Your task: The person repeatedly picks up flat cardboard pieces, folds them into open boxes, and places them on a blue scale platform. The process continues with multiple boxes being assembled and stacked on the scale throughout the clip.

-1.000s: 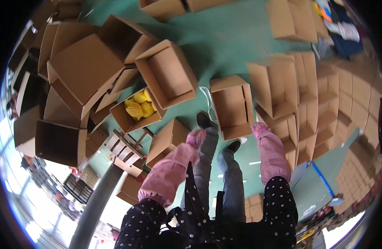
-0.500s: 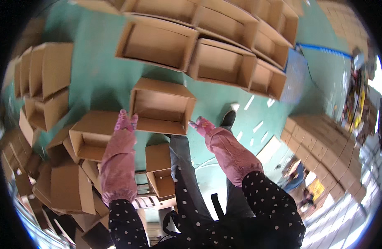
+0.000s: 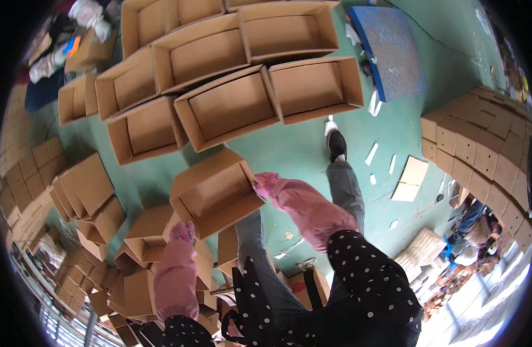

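Between my two hands is an open-topped brown cardboard box (image 3: 219, 198), tilted with its opening toward me. My left hand (image 3: 182, 232), in a pink patterned glove and pink sleeve cover, grips its near left corner. The fingers of my right hand (image 3: 267, 184), gloved alike, are closed at its right edge. Part of each hand's fingers is hidden against the cardboard. Just beyond it, open boxes stand side by side in rows, the closest being a box (image 3: 228, 110) with its inside bare.
More loose boxes (image 3: 147, 234) crowd the left side and the floor near my legs. A blue platform (image 3: 390, 49) lies at the far right. Stacked cartons (image 3: 474, 139) rise on the right, with paper scraps and a flat cardboard piece (image 3: 410, 178) on the green floor.
My right hand, apart from the box before, now grips its right edge. The box has turned and tilted. My view has swung, so the rows of boxes appear farther left.
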### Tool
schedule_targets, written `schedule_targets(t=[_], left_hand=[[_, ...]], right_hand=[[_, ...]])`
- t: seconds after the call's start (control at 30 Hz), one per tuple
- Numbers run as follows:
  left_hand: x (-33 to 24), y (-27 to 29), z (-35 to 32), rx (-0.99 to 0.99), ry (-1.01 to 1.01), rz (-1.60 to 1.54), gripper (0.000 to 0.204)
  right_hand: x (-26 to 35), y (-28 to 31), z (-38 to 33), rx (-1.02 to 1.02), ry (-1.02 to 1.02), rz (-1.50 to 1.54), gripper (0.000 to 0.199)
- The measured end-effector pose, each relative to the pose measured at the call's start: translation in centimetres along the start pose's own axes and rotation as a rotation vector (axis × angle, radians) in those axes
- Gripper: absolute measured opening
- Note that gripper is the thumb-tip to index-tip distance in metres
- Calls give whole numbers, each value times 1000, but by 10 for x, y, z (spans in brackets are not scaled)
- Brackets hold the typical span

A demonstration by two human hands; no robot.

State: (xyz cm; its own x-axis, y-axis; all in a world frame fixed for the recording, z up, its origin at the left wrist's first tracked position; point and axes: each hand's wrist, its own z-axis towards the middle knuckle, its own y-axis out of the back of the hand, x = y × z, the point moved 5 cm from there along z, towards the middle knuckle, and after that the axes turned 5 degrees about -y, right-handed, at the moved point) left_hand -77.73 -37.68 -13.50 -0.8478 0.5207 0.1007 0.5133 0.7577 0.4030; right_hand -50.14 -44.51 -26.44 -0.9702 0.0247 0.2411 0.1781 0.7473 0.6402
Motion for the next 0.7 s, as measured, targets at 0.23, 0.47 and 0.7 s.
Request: schedule_targets(t=[0.23, 0.47, 0.7], left_hand=[[-117, -13, 34, 138, -155, -931, 27], [-377, 89, 107, 207, -415, -1219, 26], [-498, 283, 140, -335, -313, -598, 38]], right_hand=[[-169, 76, -137, -347, -11, 262, 16], [-406, 175, -264, -263, -632, -20, 20], [-567, 238, -252, -327, -796, 106, 21]])
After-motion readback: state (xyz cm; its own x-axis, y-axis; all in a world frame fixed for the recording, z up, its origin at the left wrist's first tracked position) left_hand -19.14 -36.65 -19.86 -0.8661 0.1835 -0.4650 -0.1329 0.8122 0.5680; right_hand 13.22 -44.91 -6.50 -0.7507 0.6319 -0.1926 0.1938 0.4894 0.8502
